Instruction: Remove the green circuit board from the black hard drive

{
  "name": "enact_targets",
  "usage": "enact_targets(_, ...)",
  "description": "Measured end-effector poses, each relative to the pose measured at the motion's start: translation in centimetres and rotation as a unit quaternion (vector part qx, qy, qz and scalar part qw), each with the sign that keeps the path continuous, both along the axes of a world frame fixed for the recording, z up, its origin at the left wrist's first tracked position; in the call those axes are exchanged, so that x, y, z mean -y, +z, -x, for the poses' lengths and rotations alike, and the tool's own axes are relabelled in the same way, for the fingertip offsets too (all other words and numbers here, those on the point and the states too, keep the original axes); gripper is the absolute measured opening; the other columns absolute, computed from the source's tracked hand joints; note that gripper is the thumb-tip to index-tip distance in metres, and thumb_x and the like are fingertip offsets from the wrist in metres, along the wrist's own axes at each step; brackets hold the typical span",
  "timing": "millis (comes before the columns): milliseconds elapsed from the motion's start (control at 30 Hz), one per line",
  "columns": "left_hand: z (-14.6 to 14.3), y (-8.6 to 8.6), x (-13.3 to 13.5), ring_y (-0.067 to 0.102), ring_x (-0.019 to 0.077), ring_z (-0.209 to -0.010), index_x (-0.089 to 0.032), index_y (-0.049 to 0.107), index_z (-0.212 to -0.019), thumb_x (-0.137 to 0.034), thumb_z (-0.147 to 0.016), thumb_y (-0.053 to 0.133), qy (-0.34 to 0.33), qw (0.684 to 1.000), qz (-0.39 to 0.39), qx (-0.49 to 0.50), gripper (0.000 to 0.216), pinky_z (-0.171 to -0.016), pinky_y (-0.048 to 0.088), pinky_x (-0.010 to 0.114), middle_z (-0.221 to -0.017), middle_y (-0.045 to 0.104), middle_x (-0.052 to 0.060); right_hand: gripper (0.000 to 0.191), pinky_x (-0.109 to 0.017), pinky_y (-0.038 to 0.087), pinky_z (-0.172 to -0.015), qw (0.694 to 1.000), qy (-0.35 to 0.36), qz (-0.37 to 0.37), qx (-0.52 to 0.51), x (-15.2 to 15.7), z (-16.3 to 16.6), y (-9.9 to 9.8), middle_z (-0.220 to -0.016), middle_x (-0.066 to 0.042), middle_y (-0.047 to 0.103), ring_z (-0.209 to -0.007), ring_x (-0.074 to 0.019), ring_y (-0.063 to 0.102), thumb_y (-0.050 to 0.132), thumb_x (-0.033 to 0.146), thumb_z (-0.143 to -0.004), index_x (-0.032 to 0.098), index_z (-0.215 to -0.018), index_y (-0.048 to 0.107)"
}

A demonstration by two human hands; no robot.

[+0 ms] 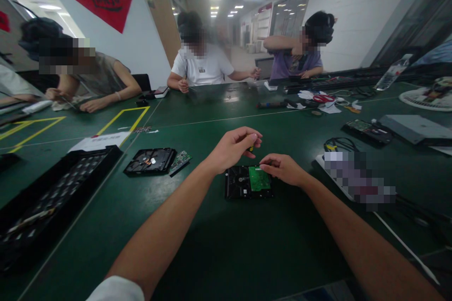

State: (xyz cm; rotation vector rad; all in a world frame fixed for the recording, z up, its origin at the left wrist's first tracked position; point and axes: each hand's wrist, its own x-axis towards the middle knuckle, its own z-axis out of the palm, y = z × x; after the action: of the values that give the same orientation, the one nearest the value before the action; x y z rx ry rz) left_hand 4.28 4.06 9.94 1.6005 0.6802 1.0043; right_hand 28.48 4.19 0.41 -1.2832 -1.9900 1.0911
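A hard drive (237, 182) lies flat on the green table before me, its green circuit board (260, 179) facing up on the right half. Above the drive's far edge, my left hand (236, 149) is closed around a small yellow-and-black handle (250, 149), most of it hidden by the fingers. My right hand (284, 169) is at the far right corner of the drive. Its thumb and fingers come together over the board's far edge; what they pinch, if anything, is hidden.
Left of the drive are an opened hard drive (151, 162), a loose circuit board (181, 161) and a long black tray (60, 197). Rightward lie another drive (367, 130), a grey metal box (416, 128) and a cable (341, 145). Several people sit across the table.
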Motion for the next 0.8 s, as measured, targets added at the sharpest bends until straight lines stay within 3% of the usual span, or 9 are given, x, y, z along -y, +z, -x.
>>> enact_targets(267, 0.08, -0.16, -0.23, 0.066, 0.0226, -0.105, -0.016, 0.069, -0.109, -0.033, -0.100, 0.055, -0.025, 0.996, 0.070, 0.052, 0.024, -0.079, 0.064, 0.035, -0.106, 0.069, 0.011, 0.039, -0.027, 0.044, -0.056, 1.000, -0.001, 0.006, 0.002, -0.03, 0.05, 0.03, -0.076, -0.002, 0.070, -0.061, -0.0138, 0.060, 0.070, 0.055, -0.091, 0.020, -0.107, 0.073)
enact_targets(533, 0.13, -0.21, -0.10, 0.064, 0.0162, -0.088, -0.016, 0.066, -0.108, -0.043, -0.095, 0.066, 0.036, 0.999, 0.004, -0.005, 0.029, -0.070, 0.062, 0.028, -0.096, 0.066, 0.006, 0.037, -0.027, 0.045, -0.056, 1.000, 0.001, 0.005, -0.005, -0.06, 0.00, -0.08, -0.080, -0.003, 0.072, -0.061, -0.0138, 0.060, 0.069, 0.053, -0.091, 0.020, -0.106, 0.074)
enact_targets(800, 0.24, 0.17, 0.16, 0.063, 0.0160, -0.091, -0.018, 0.070, -0.115, -0.042, -0.097, 0.064, -0.010, 0.998, -0.035, -0.041, 0.031, -0.075, 0.060, 0.028, -0.104, 0.066, 0.006, 0.038, -0.027, 0.044, -0.056, 1.000, 0.002, 0.002, -0.004, 0.06, 0.01, 0.21, -0.079, -0.002, 0.071, -0.061, -0.0132, 0.059, 0.070, 0.054, -0.090, 0.019, -0.105, 0.073)
